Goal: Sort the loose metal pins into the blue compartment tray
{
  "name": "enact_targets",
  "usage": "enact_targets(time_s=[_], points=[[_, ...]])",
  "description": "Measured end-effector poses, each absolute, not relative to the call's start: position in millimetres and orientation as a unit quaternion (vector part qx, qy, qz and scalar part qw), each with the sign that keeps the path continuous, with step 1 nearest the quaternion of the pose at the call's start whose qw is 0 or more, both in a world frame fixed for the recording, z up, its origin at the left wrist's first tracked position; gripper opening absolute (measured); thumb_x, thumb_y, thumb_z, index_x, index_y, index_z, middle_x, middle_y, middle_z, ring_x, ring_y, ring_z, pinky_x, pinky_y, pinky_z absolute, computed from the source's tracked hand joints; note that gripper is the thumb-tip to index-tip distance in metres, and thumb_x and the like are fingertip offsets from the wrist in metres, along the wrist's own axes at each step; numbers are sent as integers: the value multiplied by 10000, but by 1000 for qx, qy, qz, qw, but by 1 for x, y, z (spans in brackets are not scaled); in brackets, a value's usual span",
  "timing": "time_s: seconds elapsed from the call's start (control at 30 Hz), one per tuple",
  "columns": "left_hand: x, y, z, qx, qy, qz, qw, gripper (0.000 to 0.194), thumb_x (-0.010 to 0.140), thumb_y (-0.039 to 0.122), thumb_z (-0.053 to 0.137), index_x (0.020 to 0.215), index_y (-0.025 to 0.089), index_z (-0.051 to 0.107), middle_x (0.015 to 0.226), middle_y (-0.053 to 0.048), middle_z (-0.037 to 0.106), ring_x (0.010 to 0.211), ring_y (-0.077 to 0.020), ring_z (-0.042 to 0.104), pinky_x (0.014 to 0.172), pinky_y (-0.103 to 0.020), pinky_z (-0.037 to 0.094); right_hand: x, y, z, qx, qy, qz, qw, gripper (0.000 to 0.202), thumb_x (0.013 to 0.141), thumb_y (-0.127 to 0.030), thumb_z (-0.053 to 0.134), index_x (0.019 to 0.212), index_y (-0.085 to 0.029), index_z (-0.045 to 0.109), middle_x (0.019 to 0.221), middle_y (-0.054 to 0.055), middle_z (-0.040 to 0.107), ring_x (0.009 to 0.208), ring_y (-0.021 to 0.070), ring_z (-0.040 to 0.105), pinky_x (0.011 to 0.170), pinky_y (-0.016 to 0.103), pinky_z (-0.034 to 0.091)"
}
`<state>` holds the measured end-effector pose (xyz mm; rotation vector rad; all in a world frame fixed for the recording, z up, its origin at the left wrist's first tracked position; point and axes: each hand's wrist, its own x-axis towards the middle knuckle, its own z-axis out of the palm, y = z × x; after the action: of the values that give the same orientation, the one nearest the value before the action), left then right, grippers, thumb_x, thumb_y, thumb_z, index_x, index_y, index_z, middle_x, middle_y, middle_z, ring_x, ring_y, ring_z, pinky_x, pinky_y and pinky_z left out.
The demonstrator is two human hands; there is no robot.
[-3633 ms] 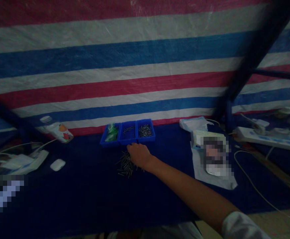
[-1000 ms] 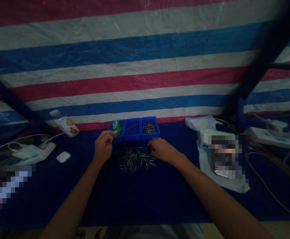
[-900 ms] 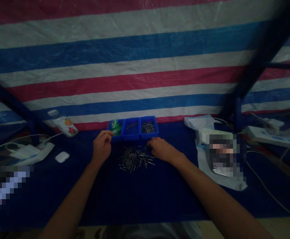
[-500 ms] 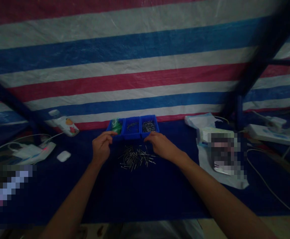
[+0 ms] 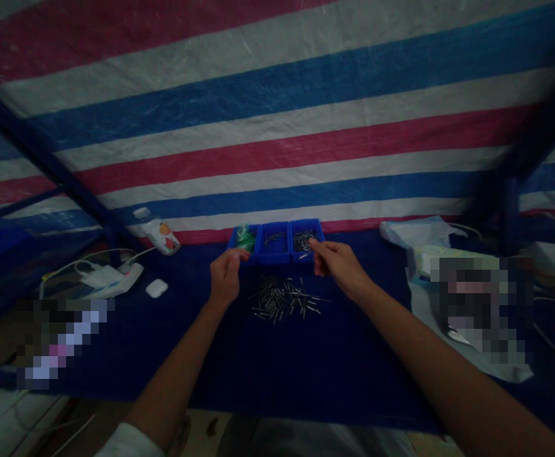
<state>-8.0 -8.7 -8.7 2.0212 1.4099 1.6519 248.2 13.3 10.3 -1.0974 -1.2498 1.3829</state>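
Note:
Three joined blue bins stand at the back of the table. The left bin (image 5: 232, 242) holds a green plastic bag (image 5: 245, 239), the middle bin (image 5: 274, 258) a few thin metal pins, and the right bin (image 5: 319, 226) many small metal pieces. In front lies a loose pile of thin metal pins (image 5: 280, 298), possibly rivets. My left hand (image 5: 226, 276) is closed in a pinch by the left bin's front; anything in it is too small to make out. My right hand (image 5: 338, 263) pinches at the right bin's front edge, a slim light pin (image 5: 303, 256) showing by its fingertips.
A bottle (image 5: 157, 231), a white case (image 5: 156, 288) and a power strip (image 5: 125, 279) with cables are on the left. At right lie plastic wrapping (image 5: 417, 230) and a blurred-out item (image 5: 477, 304). A striped sheet (image 5: 277, 139) hangs behind the bins.
The view has turned left, so everything sits further right in the picture. My right hand has risen from near the pile to the right bin's front. My left hand stays pinched by the left bin.

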Motion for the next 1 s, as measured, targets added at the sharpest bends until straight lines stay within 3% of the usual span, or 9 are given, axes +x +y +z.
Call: enact_targets(time_s=[0.07, 0.13, 0.23, 0.33, 0.43, 0.5, 0.7, 0.83, 1.0], points=[[-8, -9, -9, 680, 479, 548, 88, 435, 966, 422, 355, 751, 171, 638, 851, -75, 694, 843, -202, 647, 780, -332, 497, 250, 16, 7, -471, -489, 574, 457, 369, 797, -415, 622, 564, -196, 438, 462, -59, 405, 371, 48, 342, 373, 212, 260], [-7, -9, -9, 681, 487, 540, 91, 444, 967, 431, 347, 749, 172, 635, 846, -76, 694, 844, -207, 648, 761, -329, 498, 251, 20, 5, -477, -464, 592, 453, 347, 798, -387, 620, 581, -200, 422, 477, -68, 382, 367, 44, 295, 368, 219, 208], [-6, -10, -9, 683, 494, 531, 92, 436, 970, 417, 349, 761, 171, 642, 828, -71, 692, 830, -207, 649, 725, -316, 496, 253, 24, 3, -483, -458, 590, 457, 307, 821, -472, 571, 715, -190, 512, 573, -37, 500, 382, 61, 373, 379, 225, 241], [-5, -10, -8, 692, 504, 509, 86, 401, 965, 389, 372, 786, 172, 657, 793, -64, 690, 776, -203, 645, 696, -308, 489, 253, 24, 0, -521, -542, 497, 433, 333, 841, -507, 516, 771, -186, 569, 617, -11, 559, 432, 92, 452, 425, 240, 314], [-4, -9, -8, 711, 534, 453, 68, 312, 932, 367, 457, 799, 179, 667, 762, -44, 688, 701, -194, 629, 664, -306, 471, 249, 18, -5, -526, -711, 315, 345, 255, 830, -411, 553, 762, -183, 644, 692, 29, 636, 625, 151, 577, 578, 277, 409], [-2, -9, -7, 725, 543, 419, 57, 258, 907, 351, 503, 807, 181, 670, 760, -32, 687, 669, -185, 614, 635, -297, 456, 245, 12, -9, -514, -783, 228, 266, 226, 820, -388, 574, 861, -199, 690, 820, 51, 683, 746, 190, 617, 652, 309, 432], [3, -11, -7, 761, 507, 399, 73, 278, 928, 340, 469, 809, 183, 664, 811, -41, 690, 740, -189, 626, 661, -294, 462, 241, 3, -17, -497, -846, 130, 143, 252, 852, -203, 506, 1027, -190, 687, 1029, 106, 665, 860, 215, 645, 720, 329, 462], [4, -12, -6, 770, 495, 393, 82, 294, 939, 348, 456, 808, 186, 664, 817, -43, 690, 764, -196, 629, 686, -303, 467, 243, 4, -19, -478, -860, 119, 134, 311, 865, -103, 443, 1062, -164, 676, 1029, 124, 654, 891, 213, 639, 777, 332, 472], [7, -13, -4, 782, 484, 382, 85, 246, 924, 339, 502, 805, 193, 660, 785, -28, 677, 728, -189, 620, 660, -295, 461, 241, 5, -17, -394, -885, 135, 208, 350, 854, -22, 417, 1066, -123, 676, 1043, 123, 629, 996, 186, 583, 915, 308, 436]])
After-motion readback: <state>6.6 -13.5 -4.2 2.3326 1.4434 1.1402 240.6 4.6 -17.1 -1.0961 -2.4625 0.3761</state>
